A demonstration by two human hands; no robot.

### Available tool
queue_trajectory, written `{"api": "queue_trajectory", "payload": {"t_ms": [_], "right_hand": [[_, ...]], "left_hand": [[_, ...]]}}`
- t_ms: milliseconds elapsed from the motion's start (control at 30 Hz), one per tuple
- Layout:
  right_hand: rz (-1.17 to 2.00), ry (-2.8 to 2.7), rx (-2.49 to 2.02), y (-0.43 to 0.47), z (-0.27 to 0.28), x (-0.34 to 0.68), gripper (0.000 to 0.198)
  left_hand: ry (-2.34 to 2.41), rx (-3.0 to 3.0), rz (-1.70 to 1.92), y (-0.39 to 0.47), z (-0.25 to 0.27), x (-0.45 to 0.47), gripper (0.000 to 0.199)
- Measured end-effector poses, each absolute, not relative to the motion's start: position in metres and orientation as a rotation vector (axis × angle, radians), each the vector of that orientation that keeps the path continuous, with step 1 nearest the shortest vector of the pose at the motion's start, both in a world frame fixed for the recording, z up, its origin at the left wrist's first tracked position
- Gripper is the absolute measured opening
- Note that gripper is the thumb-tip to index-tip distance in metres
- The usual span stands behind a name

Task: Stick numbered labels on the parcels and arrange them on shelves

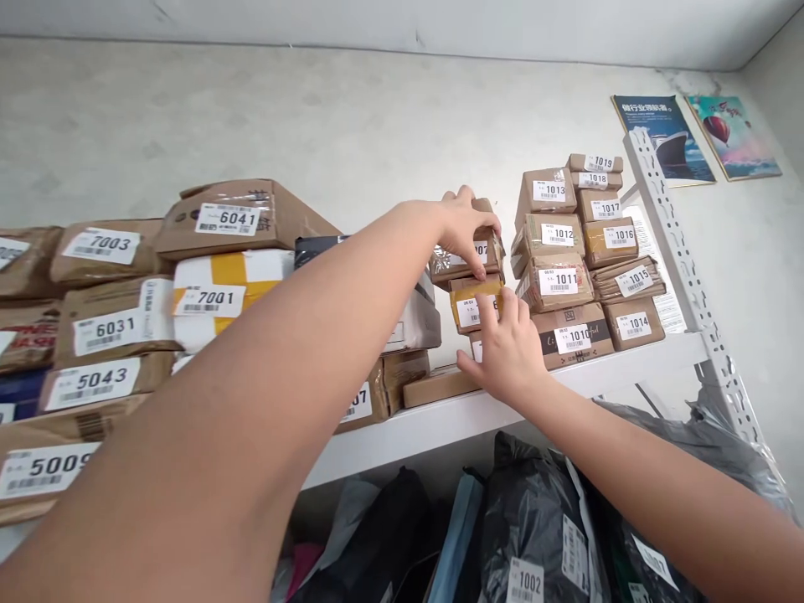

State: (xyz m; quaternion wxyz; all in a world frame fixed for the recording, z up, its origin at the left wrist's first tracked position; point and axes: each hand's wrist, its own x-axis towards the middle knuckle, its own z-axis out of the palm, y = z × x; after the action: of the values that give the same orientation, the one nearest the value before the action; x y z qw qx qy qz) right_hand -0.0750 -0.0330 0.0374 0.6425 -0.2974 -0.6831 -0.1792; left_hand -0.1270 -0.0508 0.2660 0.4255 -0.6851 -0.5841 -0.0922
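Observation:
My left hand (466,228) reaches up and grips a small brown cardboard box (447,265), fingers over its top and far side, thumb on the front. Its white label is partly covered; "07" shows. Directly under it is a yellow-taped box (461,293) with a white label. The spread fingertips of my right hand (512,345) touch that box's front, with the thumb apart lower down. Below, a third box (476,337) is mostly hidden behind my right hand. A flat brown box (438,388) lies on the shelf at the bottom left of this stack.
Numbered parcels stand to the right, among them boxes 1010 (594,333) and 1013 (545,201). More parcels, such as 6041 (188,230), fill the left. The white shelf edge (402,442) runs below, above dark bags (533,502). A perforated upright (697,276) bounds the right.

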Motion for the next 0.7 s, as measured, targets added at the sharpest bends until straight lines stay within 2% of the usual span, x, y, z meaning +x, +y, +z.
{"api": "queue_trajectory", "payload": {"t_ms": [133,367,700], "right_hand": [[-0.396,-1.535,-0.726,-0.029,0.043,-0.076,0.065],[-0.376,-1.600,-0.803,-0.027,0.046,-0.071,0.061],[-0.384,-1.622,-0.780,-0.023,0.042,-0.070,0.060]], "left_hand": [[-1.407,-1.699,-0.219,-0.055,0.259,-0.121,0.070],[-1.338,-1.630,-0.257,-0.073,0.246,-0.119,0.080],[-1.219,-1.475,-0.517,-0.118,0.273,-0.136,0.081]]}}
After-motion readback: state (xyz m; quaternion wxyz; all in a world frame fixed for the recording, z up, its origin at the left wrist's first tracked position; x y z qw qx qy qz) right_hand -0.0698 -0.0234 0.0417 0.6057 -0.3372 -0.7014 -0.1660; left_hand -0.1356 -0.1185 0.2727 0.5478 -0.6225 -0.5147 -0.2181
